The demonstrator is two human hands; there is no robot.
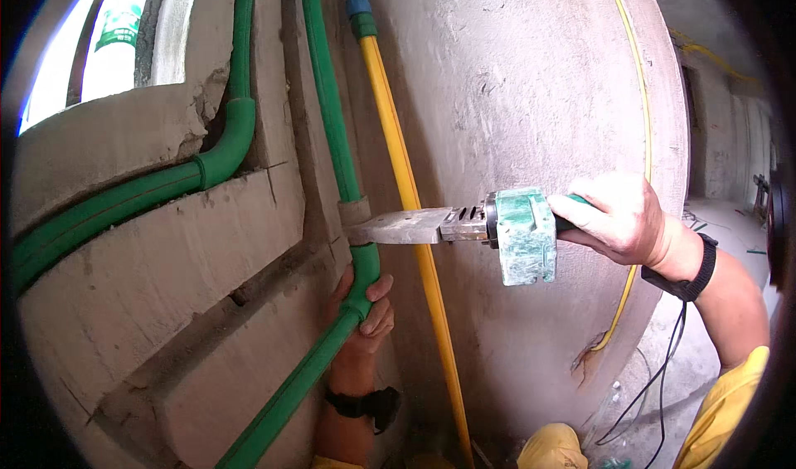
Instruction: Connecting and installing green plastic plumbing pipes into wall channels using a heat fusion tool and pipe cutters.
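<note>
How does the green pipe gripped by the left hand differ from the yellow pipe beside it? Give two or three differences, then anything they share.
The green pipe lies in a chase cut into the wall, while the yellow pipe runs over the plaster surface. The green pipe is thicker than the yellow pipe. The left hand grips the green pipe at a bend; no hand touches the yellow pipe. Both run down the wall.

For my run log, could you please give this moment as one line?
left hand: grips green pipe | right hand: holds pipe welder, its head on pipe
</note>
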